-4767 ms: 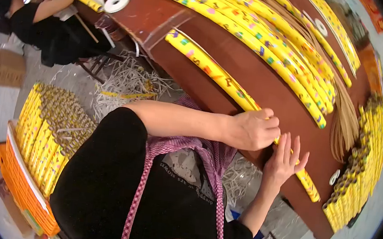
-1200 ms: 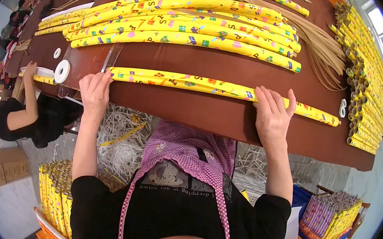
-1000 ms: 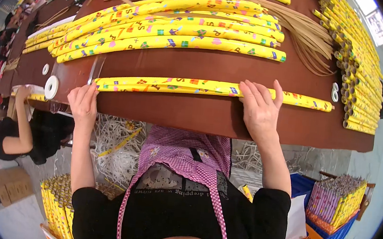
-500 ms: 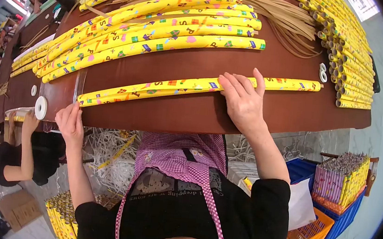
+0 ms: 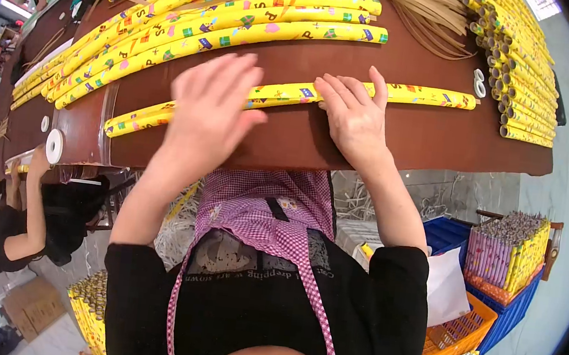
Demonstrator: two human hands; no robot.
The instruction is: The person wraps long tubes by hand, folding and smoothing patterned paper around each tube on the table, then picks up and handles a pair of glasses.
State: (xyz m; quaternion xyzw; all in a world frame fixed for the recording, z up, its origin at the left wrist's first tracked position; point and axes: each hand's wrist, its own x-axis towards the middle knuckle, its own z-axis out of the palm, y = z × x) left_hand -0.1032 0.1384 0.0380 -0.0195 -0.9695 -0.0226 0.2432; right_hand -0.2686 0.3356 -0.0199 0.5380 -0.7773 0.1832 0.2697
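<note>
Table (image 5: 441, 138): one, brown, bearing the goods below.
Tube row (image 5: 258, 33): yellow, printed, laid side by side beyond the hands.
Tube stack (image 5: 528, 99): yellow, hollow ends showing, at the table's right end.
Strips (image 5: 439, 27): brown, thin, fanned between tube row and tube stack.
Tube (image 5: 283, 94): one, yellow, aslant on the table between tube row and near edge; probably light, stiff lengthwise, its smooth wrap likely slippery and easily dented, apt to roll; best taken gently at two points well apart.
Left hand (image 5: 212, 104): released, blurred, fingers loose over the tube's left half; contact cannot be told.
Right hand (image 5: 353, 115): grasping the tube right of its middle, fingers over the top, thumb mostly hidden.
Large roll (image 5: 60, 139): one, white, at left.
Small rolls (image 5: 480, 93): two, white, just beside the tube's right end
</note>
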